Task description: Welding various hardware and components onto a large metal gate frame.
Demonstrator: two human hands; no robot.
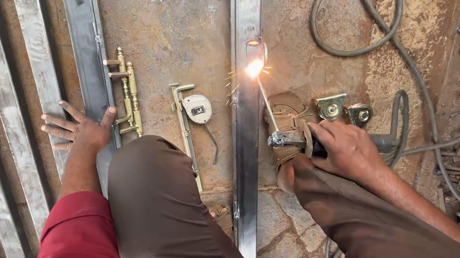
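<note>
Right hand (pixel 344 150) clamped round electrode holder (pixel 295 138), rod (pixel 265 100) sparking on grey steel tube (pixel 248 126) (rusty floor); left hand (pixel 80 129) spread flat on 1 rail (pixel 87 47).

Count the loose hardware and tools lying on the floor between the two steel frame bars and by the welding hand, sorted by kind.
Brass door handle: 1
Steel square: 1
Tape measure: 1
Roller brackets: 2
Total: 5

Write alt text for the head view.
A right hand holds a welding rod holder, its rod sparking against a steel bar on the floor. The left hand presses flat on another bar beside a brass handle.
</note>
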